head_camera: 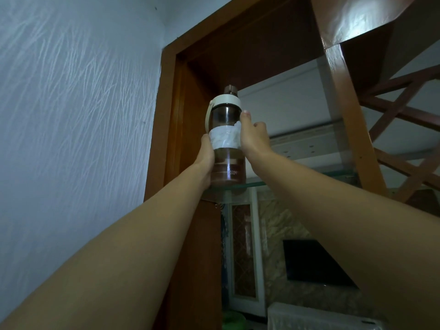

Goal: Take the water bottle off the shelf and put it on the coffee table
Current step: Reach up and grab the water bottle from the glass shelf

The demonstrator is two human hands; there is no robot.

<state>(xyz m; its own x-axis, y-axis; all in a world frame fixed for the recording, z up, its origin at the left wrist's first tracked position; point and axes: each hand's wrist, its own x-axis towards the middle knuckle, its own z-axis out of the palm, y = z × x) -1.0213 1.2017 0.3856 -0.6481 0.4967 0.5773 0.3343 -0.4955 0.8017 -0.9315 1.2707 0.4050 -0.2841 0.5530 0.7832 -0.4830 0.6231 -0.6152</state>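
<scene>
The wooden shelf frame [342, 110] is crowding in from twelve to three o'clock. On the glass shelf [297, 183], near its front edge, the water bottle [226, 136] is standing upright, the left hand [208, 151] and right hand [253, 134] gripping its sides.

Both my bare arms reach up and forward, nearly straight, drawing close together at the wrists. My left hand [207, 148] presses its palm against the left side of the clear brown-tinted plastic water bottle with a white lid band [226, 139], its fingers wrapped out of sight behind. My right hand [253, 134] clasps the right side, thumb stretched upward along the bottle wall, the other fingers [260, 126] curled round the back.
</scene>
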